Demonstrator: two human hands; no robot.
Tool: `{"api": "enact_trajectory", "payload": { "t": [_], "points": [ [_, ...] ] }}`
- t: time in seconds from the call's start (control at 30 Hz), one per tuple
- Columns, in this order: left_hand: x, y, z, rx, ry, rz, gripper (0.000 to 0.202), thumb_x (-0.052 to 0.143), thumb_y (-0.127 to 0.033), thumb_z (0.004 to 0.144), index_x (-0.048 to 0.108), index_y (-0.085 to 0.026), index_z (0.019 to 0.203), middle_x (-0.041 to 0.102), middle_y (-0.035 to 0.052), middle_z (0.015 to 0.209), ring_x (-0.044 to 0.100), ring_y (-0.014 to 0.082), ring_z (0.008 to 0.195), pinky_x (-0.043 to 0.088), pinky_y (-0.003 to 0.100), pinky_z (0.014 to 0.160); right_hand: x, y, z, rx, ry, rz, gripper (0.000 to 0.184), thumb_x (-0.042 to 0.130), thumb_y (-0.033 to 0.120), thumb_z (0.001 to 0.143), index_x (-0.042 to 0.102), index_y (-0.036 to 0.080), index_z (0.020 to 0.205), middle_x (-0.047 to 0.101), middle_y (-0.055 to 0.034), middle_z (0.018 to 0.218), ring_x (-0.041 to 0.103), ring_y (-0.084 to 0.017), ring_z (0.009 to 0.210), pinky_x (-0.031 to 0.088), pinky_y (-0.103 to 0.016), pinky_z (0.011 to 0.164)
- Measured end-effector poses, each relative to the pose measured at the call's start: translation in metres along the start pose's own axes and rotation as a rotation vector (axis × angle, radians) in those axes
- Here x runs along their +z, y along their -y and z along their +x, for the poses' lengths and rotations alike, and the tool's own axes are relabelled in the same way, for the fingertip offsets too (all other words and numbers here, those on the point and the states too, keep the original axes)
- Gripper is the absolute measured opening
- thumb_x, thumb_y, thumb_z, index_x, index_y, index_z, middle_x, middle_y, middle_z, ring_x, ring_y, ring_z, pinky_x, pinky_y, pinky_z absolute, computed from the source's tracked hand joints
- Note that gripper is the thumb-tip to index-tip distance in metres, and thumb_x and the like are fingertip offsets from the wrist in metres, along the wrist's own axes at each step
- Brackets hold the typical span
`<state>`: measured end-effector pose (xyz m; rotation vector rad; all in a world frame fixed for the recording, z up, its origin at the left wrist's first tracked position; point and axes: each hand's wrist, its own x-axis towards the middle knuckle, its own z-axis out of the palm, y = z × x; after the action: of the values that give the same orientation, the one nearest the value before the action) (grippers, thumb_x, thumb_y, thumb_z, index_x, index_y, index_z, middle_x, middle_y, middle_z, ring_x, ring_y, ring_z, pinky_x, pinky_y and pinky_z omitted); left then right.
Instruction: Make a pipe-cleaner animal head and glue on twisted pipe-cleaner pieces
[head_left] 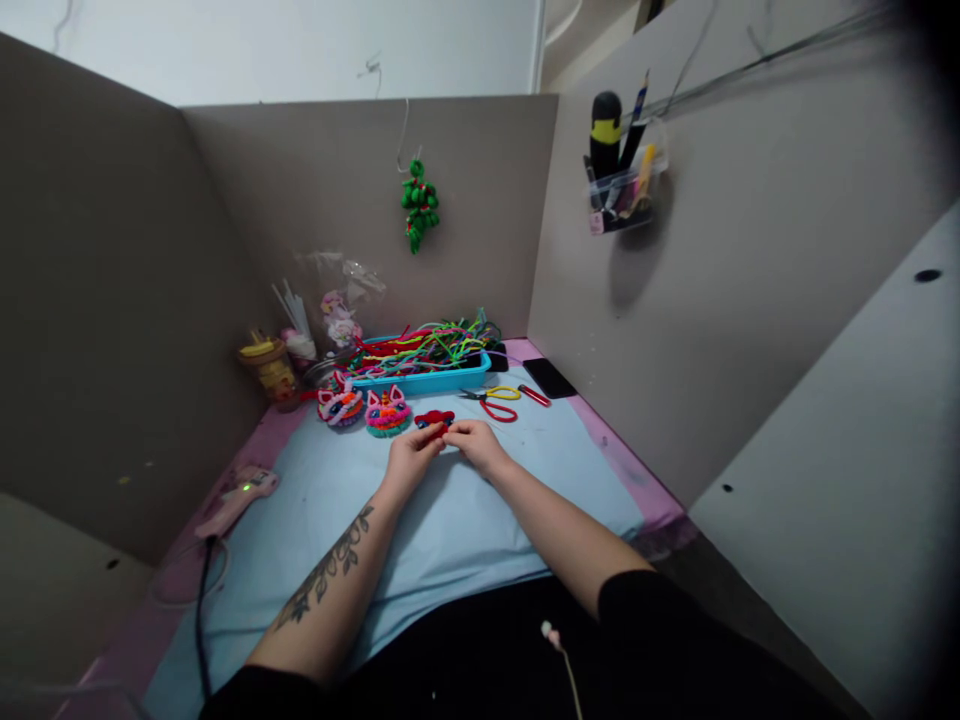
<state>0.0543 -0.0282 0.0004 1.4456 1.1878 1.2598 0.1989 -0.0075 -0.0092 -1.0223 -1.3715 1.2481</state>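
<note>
Between my two hands is a small red fuzzy craft piece (435, 417) with dark blue spots like eyes. My left hand (414, 452) pinches its lower left side. The fingertips of my right hand (477, 444) are closed at its lower right edge, close to the left fingertips. The fingers cover part of the piece. Just left of it sit two colourful fuzzy animal heads, a pink and orange one (388, 412) and a pink, white and orange one (340, 404). Scissors (496, 402) with one yellow and one red handle lie beyond my right hand.
Behind stands a blue tray (420, 383) heaped with coloured fuzzy stems (442, 350). A phone (549, 378) and a small red tool (534, 395) lie right. A pink glue gun (238, 498) with a lit green light rests left, near a cup (271, 372). Grey partitions surround the table.
</note>
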Motion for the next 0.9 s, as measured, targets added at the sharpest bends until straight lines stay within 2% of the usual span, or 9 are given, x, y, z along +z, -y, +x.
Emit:
{"api": "enact_trajectory", "payload": {
  "t": [0.27, 0.63, 0.8, 0.9],
  "points": [
    [-0.001, 0.006, 0.0, 0.064, 0.024, 0.178, 0.033, 0.068, -0.021, 0.066, 0.071, -0.014, 0.098, 0.071, 0.0105, 0.095, 0.066, 0.0247, 0.082, 0.052, 0.038, 0.078, -0.005, -0.003, 0.004, 0.006, -0.039, -0.101, 0.01, 0.061, 0.024, 0.056, 0.066, 0.015, 0.054, 0.053, 0.0029, 0.051, 0.042, -0.009, 0.052, 0.032, -0.023, 0.052],
    [-0.002, 0.016, 0.002, 0.144, 0.104, 0.275, 0.03, 0.065, -0.02, 0.067, 0.072, -0.017, 0.096, 0.07, 0.0088, 0.099, 0.065, 0.028, 0.093, 0.048, 0.043, 0.088, -0.009, 0.002, 0.007, 0.086, 0.046, -0.163, 0.005, 0.062, 0.018, 0.049, 0.06, 0.014, 0.046, 0.048, 0.0029, 0.045, 0.04, -0.009, 0.048, 0.029, -0.024, 0.049],
    [-0.003, 0.008, 0.003, 0.033, 0.122, 0.11, 0.038, 0.073, -0.028, 0.061, 0.072, -0.014, 0.097, 0.07, 0.0112, 0.1, 0.063, 0.0305, 0.097, 0.046, 0.044, 0.091, -0.01, 0.006, 0.006, 0.105, 0.068, -0.112, 0.007, 0.063, 0.021, 0.052, 0.059, 0.015, 0.05, 0.044, 0.0051, 0.042, 0.035, -0.007, 0.045, 0.026, -0.023, 0.047],
    [-0.001, -0.003, 0.0, -0.029, 0.171, -0.091, 0.058, 0.077, -0.032, 0.059, 0.064, -0.013, 0.112, 0.066, 0.0131, 0.11, 0.061, 0.0299, 0.101, 0.046, 0.044, 0.091, -0.012, 0.005, 0.007, 0.076, 0.034, -0.037, 0.011, 0.063, 0.025, 0.056, 0.059, 0.015, 0.053, 0.043, 0.0056, 0.042, 0.034, -0.007, 0.044, 0.027, -0.022, 0.048]
  ]
}}
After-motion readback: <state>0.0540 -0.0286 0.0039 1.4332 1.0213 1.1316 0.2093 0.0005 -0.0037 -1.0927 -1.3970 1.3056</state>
